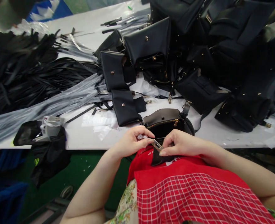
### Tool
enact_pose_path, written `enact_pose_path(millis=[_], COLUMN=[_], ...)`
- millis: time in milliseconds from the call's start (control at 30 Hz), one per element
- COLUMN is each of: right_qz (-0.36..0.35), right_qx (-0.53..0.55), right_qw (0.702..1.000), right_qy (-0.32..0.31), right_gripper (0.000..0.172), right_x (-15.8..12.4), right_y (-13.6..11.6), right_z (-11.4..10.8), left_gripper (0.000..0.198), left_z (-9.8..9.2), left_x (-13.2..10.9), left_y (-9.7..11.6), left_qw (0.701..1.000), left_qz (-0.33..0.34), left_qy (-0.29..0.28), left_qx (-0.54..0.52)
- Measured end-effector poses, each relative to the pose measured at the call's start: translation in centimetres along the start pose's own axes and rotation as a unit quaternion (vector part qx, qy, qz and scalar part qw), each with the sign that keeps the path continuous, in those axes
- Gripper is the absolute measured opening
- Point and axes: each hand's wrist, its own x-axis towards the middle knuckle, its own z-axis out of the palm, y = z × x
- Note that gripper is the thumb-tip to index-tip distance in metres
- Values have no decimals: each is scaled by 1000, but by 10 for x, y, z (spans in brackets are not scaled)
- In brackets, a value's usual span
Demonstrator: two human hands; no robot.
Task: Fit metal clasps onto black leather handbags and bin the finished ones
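Between my hands is a small metal buckle plate (157, 145), rectangular with a slot, over a dark flap at the edge of my red apron (188, 180). My left hand (137, 140) pinches its upper left end with thumb and fingertips; a bit of clear plastic shows under those fingers. My right hand (177, 143) pinches the lower right end with thumb and bent index finger. Just beyond my hands a black handbag (163, 115) stands at the table edge, its gold zip facing me.
Several black bags (149, 40) are piled at the back and right. Black straps (34, 71) lie heaped at left beside plastic-wrapped strips (65, 96). A grey tape dispenser (50, 127) sits at the white table's (83, 137) front left edge. Blue crates (4, 196) stand below.
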Motion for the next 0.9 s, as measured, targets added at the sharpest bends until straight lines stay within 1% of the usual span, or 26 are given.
enact_pose_path(millis=[67, 167, 267, 367, 467, 633, 733, 833, 900], right_qz=[2, 4, -1, 4, 13, 2, -5, -12, -15], right_qx=[-12, -16, -20, -29, -46, -64, -75, -84, -80], right_qw=[1000, 1000, 1000, 999, 999, 998, 997, 996, 997], right_qy=[-2, -11, -18, -15, -11, -1, -1, -11, -12], right_gripper=[39, 38, 37, 39, 39, 38, 38, 36, 35], right_x=[1, 2, 2, 1, 0, -1, -2, -4, -4], right_y=[-1, -4, -9, -12, -14, -13, -13, -15, -15], right_z=[1, 1, 2, 3, 5, 8, 10, 10, 11], left_gripper=[16, 17, 21, 24, 24, 27, 31, 37, 35], left_z=[-1, -1, -4, -8, -10, -9, -10, -13, -12], left_x=[1, 4, 6, 8, 10, 12, 14, 15, 14], left_y=[2, 2, 1, 1, 5, 15, 14, 11, 12], left_qw=[1000, 999, 994, 983, 977, 975, 966, 944, 942], left_qz=[-1, -23, -62, -114, -137, -143, -183, -228, -226], left_qy=[-8, -33, -79, -130, -160, -169, -182, -230, -242], left_qx=[-7, -18, -37, -57, -38, 29, -9, -69, -58])
